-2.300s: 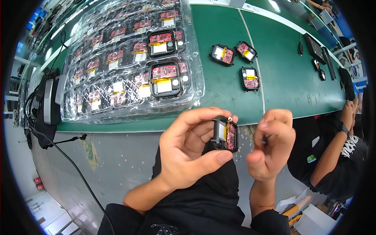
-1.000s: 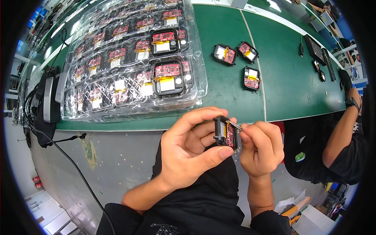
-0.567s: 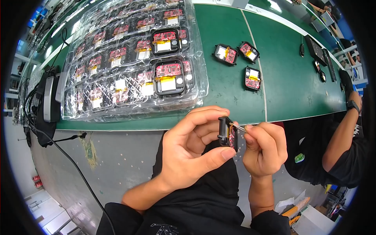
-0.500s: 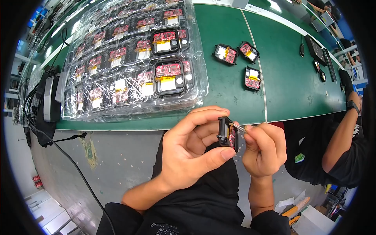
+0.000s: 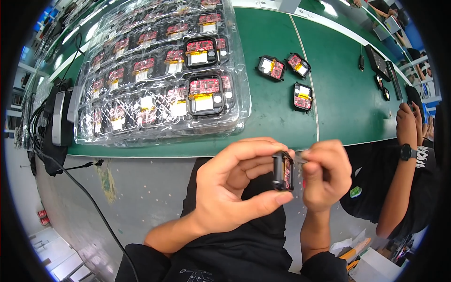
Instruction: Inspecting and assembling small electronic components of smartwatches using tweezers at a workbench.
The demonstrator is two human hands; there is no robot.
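My left hand grips a black smartwatch case by its edges, between thumb and fingers. The case stands nearly edge-on, with a red circuit board showing on its right side. Close to its right, my right hand pinches a pair of thin metal tweezers, smeared by motion. Their tips point at the upper part of the case; I cannot tell whether they touch it.
Clear plastic trays of watch cases are stacked at the left of the green table. Loose open watch cases lie beyond my hands. At right sits a co-worker. A black cable hangs at left.
Both hands have shifted slightly right and down. The case has turned more edge-on, and the right hand has drawn the tweezers a little away. The co-worker's arm has lifted into view.
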